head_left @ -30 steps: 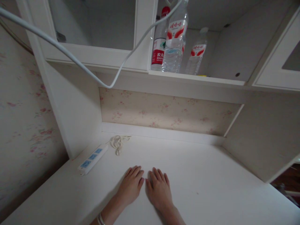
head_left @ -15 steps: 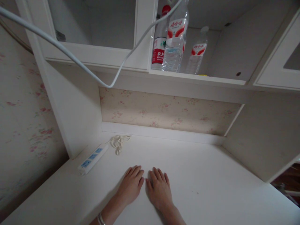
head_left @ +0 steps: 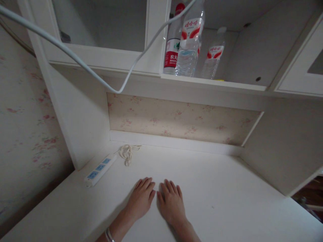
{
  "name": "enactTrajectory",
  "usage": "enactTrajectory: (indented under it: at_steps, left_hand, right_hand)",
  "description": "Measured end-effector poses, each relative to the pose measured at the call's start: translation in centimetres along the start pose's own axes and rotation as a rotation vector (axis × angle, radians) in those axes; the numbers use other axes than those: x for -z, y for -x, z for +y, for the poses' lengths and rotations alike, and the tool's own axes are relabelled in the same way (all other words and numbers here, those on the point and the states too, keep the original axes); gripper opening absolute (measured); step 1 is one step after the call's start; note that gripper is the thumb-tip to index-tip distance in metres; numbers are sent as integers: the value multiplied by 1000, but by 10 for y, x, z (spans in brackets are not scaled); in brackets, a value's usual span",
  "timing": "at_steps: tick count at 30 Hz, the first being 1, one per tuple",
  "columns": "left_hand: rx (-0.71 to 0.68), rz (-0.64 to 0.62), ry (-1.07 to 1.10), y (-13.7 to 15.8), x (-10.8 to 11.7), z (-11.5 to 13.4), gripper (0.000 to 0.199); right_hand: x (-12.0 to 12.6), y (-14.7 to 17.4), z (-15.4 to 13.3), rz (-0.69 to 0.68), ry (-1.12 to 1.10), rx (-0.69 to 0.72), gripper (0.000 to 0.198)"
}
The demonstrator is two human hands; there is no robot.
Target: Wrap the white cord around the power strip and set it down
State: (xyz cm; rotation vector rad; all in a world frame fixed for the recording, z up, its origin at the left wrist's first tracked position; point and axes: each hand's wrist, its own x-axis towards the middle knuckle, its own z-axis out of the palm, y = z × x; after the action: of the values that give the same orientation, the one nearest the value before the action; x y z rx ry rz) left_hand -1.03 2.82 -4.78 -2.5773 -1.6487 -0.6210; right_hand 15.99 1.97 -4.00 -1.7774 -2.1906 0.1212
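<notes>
My left hand (head_left: 141, 197) lies palm down on the white desk (head_left: 217, 181), its fingers stretched forward and nothing in it. Beside it, a small gap away, my right hand (head_left: 172, 202) rests flat in the same way, also holding nothing. A silvery bracelet (head_left: 109, 235) circles my left wrist. Of the things on the desk, a white power strip (head_left: 101, 170) with blue sockets is closest to my left hand. Its pale cord (head_left: 127, 153) is bundled at the strip's far end.
A white cable (head_left: 83, 65) hangs across the upper left, in front of the cabinet. On the open shelf (head_left: 214, 84) stand a red-capped bottle (head_left: 171, 55) and two clear bottles, one larger (head_left: 188, 55) and one smaller (head_left: 213, 58). Side panels (head_left: 290, 144) bound the desk.
Both hands stay in place on the desk. Only a very slight shift of the camera view shows.
</notes>
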Motion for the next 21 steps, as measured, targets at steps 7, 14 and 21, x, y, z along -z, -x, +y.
enactTrajectory:
  at_steps: [7, 14, 21]
  left_hand:
    - [1, -12, -16, 0, 3, 1, 35]
    - [3, -14, -8, -1, 2, 1, 36]
    - [5, -13, 1, -1, 2, 1, 36]
  right_hand:
    - [2, 0, -1, 10, 6, 6, 42]
    - [3, 0, -2, 2, 4, 3, 43]
    - [1, -1, 0, 2, 2, 5, 42]
